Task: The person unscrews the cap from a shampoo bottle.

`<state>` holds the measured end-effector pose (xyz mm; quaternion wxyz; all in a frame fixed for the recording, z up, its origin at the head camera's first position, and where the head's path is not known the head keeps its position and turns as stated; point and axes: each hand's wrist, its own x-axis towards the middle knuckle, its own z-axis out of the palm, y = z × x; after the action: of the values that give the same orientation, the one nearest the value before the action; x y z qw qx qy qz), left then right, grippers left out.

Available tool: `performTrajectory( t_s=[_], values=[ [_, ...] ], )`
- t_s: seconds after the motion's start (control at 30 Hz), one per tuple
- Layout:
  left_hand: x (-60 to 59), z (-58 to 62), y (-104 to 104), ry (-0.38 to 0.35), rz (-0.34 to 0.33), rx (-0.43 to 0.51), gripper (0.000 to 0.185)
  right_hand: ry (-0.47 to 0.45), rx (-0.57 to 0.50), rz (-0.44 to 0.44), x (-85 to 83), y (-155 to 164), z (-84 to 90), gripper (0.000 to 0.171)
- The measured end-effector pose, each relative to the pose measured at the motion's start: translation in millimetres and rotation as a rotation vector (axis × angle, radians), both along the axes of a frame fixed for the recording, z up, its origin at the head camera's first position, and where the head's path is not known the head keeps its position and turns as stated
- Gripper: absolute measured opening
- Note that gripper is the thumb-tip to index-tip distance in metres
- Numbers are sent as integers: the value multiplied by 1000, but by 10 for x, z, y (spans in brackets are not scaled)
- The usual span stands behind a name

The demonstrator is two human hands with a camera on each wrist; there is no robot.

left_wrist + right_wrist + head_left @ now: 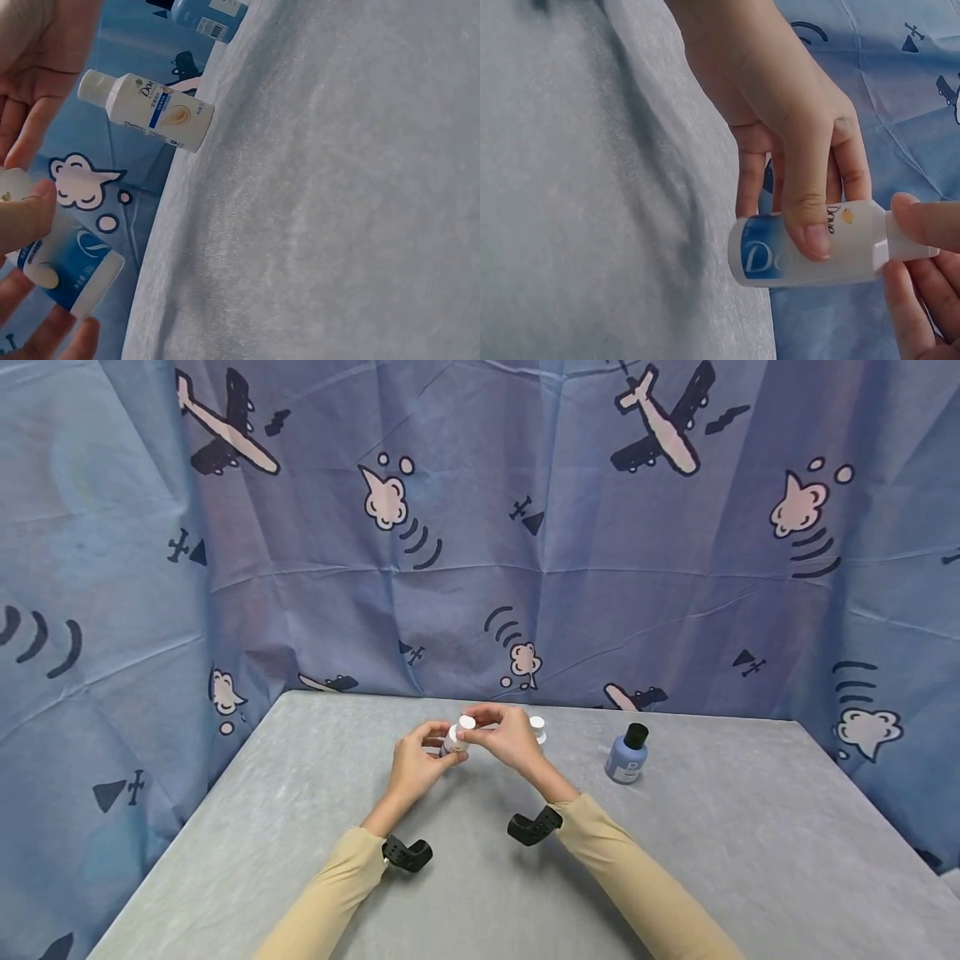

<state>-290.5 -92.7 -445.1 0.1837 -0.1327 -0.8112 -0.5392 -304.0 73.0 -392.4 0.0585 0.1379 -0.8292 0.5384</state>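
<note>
Both hands are on a small white and blue Dove bottle (855, 259) held up off the table. My left hand (417, 766) grips its body, with the thumb across the label in the right wrist view. My right hand (510, 741) pinches the bottle's white cap (467, 722) between thumb and fingers. The cap is still against the bottle neck. In the left wrist view the held bottle's lower part (75, 270) shows between the left fingers, while its cap end is out of frame.
A second white Dove bottle (161, 112) stands behind my right hand, partly hidden in the head view. Farther right stands a blue bottle with a black cap (627, 756). The grey-covered table (300, 827) ends at a blue patterned curtain (465, 527).
</note>
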Motion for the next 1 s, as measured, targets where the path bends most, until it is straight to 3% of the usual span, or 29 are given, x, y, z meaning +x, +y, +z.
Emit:
performTrajectory(
  t_s=[0.27,0.7,0.83,0.9,1.0],
  values=[
    [14,36,-46,-20,-18,-39,43,-8,28,14,-10,-5,35,30],
    [39,81,-95,-101,-184,-63,44,2,56,140,-51,85,-12,30],
    [-13,-33,-150,-60,-255,-57,48,11,56,187,-34,103,-37,30],
    [-14,-43,-170,-20,-286,-71,49,9,51,216,-23,112,-45,31],
    [-10,-22,-183,-28,-310,-101,49,-4,40,260,-13,130,-49,32]
  ],
)
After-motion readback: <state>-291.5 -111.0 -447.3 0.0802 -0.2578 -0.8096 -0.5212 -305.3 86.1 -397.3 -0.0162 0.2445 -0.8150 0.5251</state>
